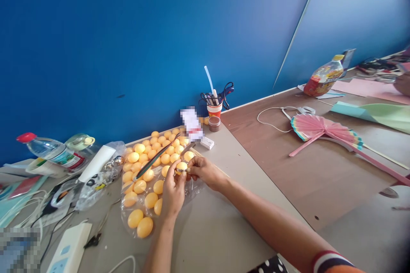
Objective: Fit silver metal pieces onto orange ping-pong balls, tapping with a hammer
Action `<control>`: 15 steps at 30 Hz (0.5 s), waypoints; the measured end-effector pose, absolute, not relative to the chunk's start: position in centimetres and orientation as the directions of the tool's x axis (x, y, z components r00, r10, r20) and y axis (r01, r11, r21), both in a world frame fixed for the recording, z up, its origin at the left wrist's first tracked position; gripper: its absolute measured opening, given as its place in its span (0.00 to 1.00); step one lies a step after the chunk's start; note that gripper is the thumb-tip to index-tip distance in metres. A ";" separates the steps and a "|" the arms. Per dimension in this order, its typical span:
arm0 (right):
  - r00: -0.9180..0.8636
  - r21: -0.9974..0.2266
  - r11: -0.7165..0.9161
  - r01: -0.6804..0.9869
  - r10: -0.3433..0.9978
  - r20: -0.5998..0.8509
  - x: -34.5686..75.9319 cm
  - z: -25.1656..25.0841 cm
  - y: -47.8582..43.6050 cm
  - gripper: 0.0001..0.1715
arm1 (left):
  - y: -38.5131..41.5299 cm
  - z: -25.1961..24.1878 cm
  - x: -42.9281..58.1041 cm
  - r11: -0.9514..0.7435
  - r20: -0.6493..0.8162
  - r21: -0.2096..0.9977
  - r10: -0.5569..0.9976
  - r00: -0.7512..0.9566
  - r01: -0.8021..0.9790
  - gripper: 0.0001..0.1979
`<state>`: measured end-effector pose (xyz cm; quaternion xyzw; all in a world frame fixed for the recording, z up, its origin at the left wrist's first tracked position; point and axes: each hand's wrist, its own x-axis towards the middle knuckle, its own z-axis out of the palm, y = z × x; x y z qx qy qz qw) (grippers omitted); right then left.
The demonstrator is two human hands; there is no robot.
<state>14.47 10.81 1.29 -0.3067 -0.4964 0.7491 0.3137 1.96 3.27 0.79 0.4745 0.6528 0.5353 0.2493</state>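
Observation:
My left hand (173, 191) is closed around an orange ball (182, 166), with the thumb and fingers on its lower and left sides. A darker, shiny band shows low on this ball; I cannot make out what it is. From the right, my right hand (205, 171) pinches at the ball's side, its lower fingers curled and partly hidden. Just beyond both hands, several orange balls (145, 227) lie on and under clear plastic wrap. A dark, narrow strip-like tool (155, 158) rests across these balls.
A red cup (214, 111) of pens and cables stands by the blue wall, near a small lidded tub (214, 124). Bottles (54, 150) and a power strip (71, 247) are at left. To the right are a pink paper fan (323, 130) and a drink bottle (324, 77).

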 end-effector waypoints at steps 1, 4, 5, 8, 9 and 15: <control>-0.618 -0.938 -0.309 -0.158 0.772 -0.150 14.5 1.2 10.9 0.09 | 3.3 0.8 2.0 -0.017 0.163 0.945 0.889 -0.427 0.327 0.25; -0.570 -0.963 -0.252 -0.094 0.807 -0.155 14.6 0.8 11.3 0.09 | 3.4 0.7 1.8 0.018 0.058 0.985 0.904 -0.424 0.173 0.27; -0.536 -0.978 -0.202 -0.052 0.832 -0.144 14.6 0.7 11.4 0.08 | 3.4 0.6 1.6 0.026 0.021 0.994 0.906 -0.422 0.105 0.28; -0.401 -0.990 0.026 0.140 0.915 -0.032 15.0 0.4 11.9 0.03 | 3.6 0.1 1.1 -0.010 -0.023 0.997 0.896 -0.444 -0.071 0.31; -0.358 -0.968 0.109 0.224 0.934 0.022 15.2 0.4 12.1 0.02 | 3.6 -0.1 0.9 -0.025 -0.032 0.993 0.887 -0.460 -0.117 0.31; -0.318 -0.591 0.305 0.747 0.944 0.086 16.5 0.8 12.8 0.09 | 3.8 -0.2 0.6 -0.082 -0.014 0.981 0.873 -0.487 -0.174 0.30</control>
